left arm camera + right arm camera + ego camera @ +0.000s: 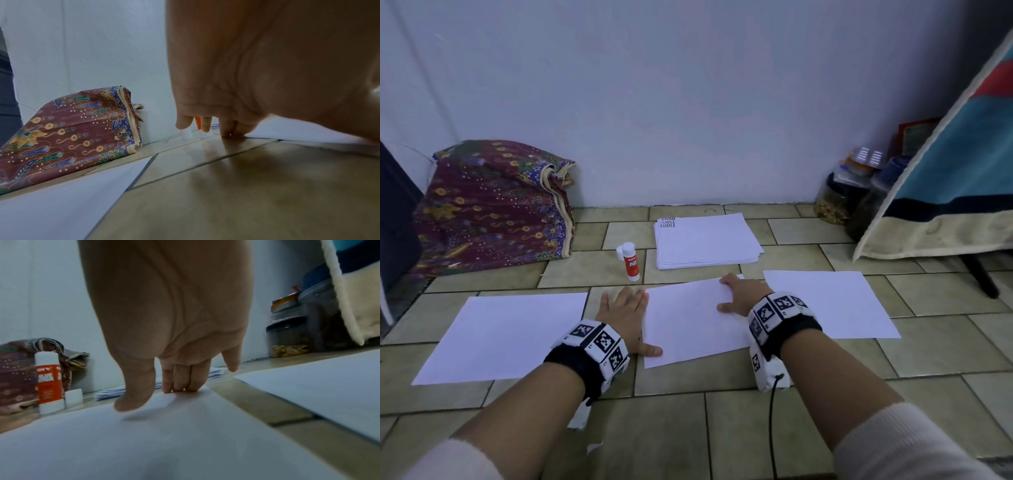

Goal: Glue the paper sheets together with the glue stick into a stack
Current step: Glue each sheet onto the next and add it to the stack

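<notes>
Three white sheets lie on the tiled floor: a left sheet (503, 337), a middle sheet (690, 322) and a right sheet (828, 303). My left hand (625, 313) lies flat at the middle sheet's left edge, thumb on the paper. Straight fingertips of my right hand (739, 293) press the sheet's far right corner (185, 395). An orange and white glue stick (630, 262) (49, 382) stands upright beyond the left hand, its cap (73, 395) on the floor beside it. A stack of paper (705, 241) lies behind.
A folded patterned cloth (493, 205) leans on the wall at the left. Jars (839, 197) stand in the right corner beside a hanging blue and cream cloth (948, 192). The white wall closes off the back.
</notes>
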